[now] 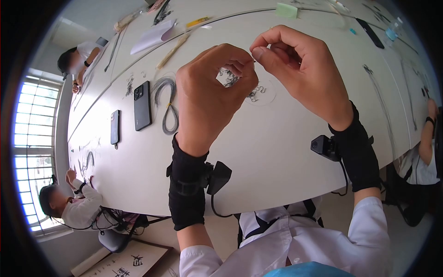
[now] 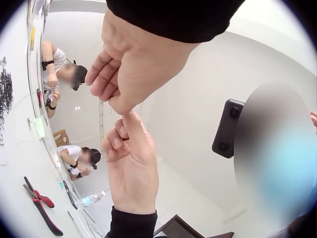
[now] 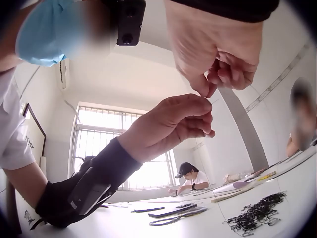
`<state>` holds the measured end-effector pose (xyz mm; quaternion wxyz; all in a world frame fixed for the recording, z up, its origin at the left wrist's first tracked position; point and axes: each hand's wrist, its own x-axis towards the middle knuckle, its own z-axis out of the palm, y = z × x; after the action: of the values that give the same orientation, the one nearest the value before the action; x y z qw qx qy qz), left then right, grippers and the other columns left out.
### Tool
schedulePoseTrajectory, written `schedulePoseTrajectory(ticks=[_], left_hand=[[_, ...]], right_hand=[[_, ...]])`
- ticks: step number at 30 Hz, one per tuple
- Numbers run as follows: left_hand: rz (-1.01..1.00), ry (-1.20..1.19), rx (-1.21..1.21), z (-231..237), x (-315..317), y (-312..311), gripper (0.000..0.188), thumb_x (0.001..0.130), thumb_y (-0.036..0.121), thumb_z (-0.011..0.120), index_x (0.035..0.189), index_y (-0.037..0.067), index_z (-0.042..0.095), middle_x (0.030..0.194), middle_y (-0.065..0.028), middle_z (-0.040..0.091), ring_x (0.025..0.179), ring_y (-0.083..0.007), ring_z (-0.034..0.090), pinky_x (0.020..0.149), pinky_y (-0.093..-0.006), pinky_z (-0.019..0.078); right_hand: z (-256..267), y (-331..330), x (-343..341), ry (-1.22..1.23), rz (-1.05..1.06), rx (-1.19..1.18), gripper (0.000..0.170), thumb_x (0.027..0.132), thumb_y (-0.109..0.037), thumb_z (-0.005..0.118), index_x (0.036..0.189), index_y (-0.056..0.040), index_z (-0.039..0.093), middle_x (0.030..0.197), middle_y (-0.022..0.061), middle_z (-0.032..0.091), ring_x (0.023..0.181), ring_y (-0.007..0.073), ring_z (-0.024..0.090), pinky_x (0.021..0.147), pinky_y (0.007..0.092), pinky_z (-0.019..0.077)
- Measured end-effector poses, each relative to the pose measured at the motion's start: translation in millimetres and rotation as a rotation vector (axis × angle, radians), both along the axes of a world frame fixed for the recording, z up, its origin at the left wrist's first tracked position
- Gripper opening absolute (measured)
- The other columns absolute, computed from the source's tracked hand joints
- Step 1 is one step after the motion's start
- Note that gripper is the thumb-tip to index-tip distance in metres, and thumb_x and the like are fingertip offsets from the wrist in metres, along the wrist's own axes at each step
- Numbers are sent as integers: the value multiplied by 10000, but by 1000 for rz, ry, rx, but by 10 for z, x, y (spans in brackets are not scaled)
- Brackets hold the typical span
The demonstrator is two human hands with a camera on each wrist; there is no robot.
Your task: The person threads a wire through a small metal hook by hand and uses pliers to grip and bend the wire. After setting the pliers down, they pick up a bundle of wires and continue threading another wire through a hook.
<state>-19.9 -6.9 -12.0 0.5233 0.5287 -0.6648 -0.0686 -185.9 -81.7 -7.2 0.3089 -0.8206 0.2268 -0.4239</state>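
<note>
Both hands are raised above the white table (image 1: pixel 272 147), their fingertips meeting. My left hand (image 1: pixel 214 87) pinches a thin clear line between thumb and forefinger, the other fingers curled in. Opposite it, my right hand (image 1: pixel 300 64) pinches the line at the same spot with thumb and forefinger. A tiny dark bit (image 1: pixel 254 61) shows between the fingertips; its kind cannot be told. Below the hands lies a pile of small black hook-shaped wire pieces (image 3: pixel 255 213), partly hidden by the left hand in the head view.
To the left lie a black phone (image 1: pixel 143 106), a smaller phone (image 1: pixel 115 127) and a tied coil of grey line (image 1: pixel 170 111). Red-handled pliers (image 2: pixel 43 208) rest on the table in the left wrist view. A bottle (image 1: pixel 393 30) stands far right. Other people sit around the table.
</note>
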Motion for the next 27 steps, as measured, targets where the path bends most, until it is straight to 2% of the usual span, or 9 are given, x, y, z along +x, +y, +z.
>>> schedulePoseTrajectory(ticks=[5, 7, 10, 13, 16, 19, 23, 26, 27], left_hand=[[-51, 60, 9, 12, -28, 12, 108, 756, -46, 724, 848, -10, 681, 764, -63, 694, 716, -139, 682, 657, -252, 540], [-66, 115, 31, 38, -37, 37, 109, 754, -52, 721, 848, -11, 681, 767, -56, 697, 721, -131, 680, 676, -251, 542], [-82, 92, 96, 116, -36, 98, 109, 833, -76, 708, 936, -61, 677, 882, -72, 706, 835, -124, 676, 874, -268, 546], [-89, 121, 92, 149, -46, 124, 110, 838, -81, 703, 942, -74, 668, 882, -89, 705, 836, -134, 681, 870, -276, 552], [-104, 244, -7, 95, -49, 91, 106, 778, -59, 717, 875, -32, 684, 828, -55, 719, 764, -105, 674, 784, -247, 546], [-88, 383, 13, 126, -64, 115, 98, 818, -44, 730, 906, -52, 688, 857, -70, 724, 783, -112, 678, 799, -250, 551], [-54, 345, -17, 139, -57, 125, 99, 893, -32, 704, 979, -74, 679, 887, -125, 724, 796, -160, 701, 770, -263, 569], [-20, 333, -64, 104, -53, 110, 112, 892, -22, 714, 985, -75, 682, 887, -129, 728, 808, -163, 706, 778, -263, 571], [1, 311, -83, 91, -59, 101, 114, 889, -21, 717, 984, -75, 682, 889, -127, 728, 812, -163, 707, 781, -263, 571]], right_hand=[[-18, -136, -64, 64, 48, 189, 191, 947, -212, 683, 974, -24, 705, 652, -37, 523, 598, 46, 448, 550, 221, 377], [-54, -179, -63, 4, 107, 219, 208, 952, -223, 675, 979, -19, 707, 666, -40, 535, 613, 41, 451, 563, 215, 380], [-45, -181, -76, -47, 163, 282, 225, 958, -227, 666, 990, -9, 706, 685, -44, 546, 634, 34, 459, 580, 208, 386], [22, -120, -85, -60, 195, 349, 235, 962, -226, 660, 1002, 2, 701, 707, -47, 559, 654, 29, 475, 594, 203, 396], [48, -68, -73, -79, 210, 390, 236, 964, -222, 660, 1007, 8, 696, 728, -46, 577, 666, 24, 490, 602, 196, 404], [5, -69, -42, -125, 219, 387, 213, 961, -202, 665, 997, 6, 694, 741, -41, 596, 673, 17, 505, 605, 187, 408], [1, 13, 23, -248, 232, 458, 168, 960, -163, 666, 988, 0, 690, 733, -43, 609, 672, 4, 520, 591, 179, 410], [-42, 72, 67, -225, 165, 384, 139, 957, -144, 667, 980, -7, 683, 723, -27, 623, 660, 7, 527, 580, 183, 416], [-67, 97, 86, -207, 111, 289, 118, 945, -128, 675, 972, -14, 676, 735, -13, 629, 649, 26, 544, 578, 195, 428]])
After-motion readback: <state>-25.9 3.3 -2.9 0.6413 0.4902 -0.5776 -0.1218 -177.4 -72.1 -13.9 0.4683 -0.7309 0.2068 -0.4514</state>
